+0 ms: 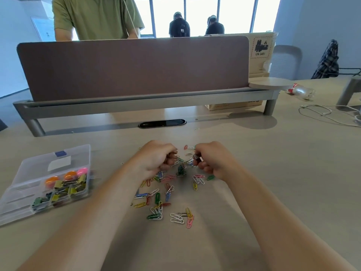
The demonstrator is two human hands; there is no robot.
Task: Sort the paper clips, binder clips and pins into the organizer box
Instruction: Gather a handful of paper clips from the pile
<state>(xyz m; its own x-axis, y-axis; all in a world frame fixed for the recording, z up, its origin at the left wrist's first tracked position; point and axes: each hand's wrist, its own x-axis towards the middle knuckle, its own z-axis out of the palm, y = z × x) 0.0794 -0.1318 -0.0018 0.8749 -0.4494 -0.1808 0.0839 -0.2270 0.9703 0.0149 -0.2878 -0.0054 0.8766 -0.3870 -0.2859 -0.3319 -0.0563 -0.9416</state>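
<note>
At frame centre, above coloured wire paper clips (pixel 156 200), the right hand (pixel 212 161) pinches a small dark metal binder clip (pixel 198 158); the left hand (pixel 154 159) curls inward, whether round anything I cannot tell.

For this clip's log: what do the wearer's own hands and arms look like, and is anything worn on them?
The left hand and right hand are bare, with no gloves. The left forearm and right forearm are bare too: no sleeve, watch or bracelet is in view.

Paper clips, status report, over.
Left hand curled, hold unclear. Right hand pinches binder clip. Paper clips loose on table; box open, left.
</note>
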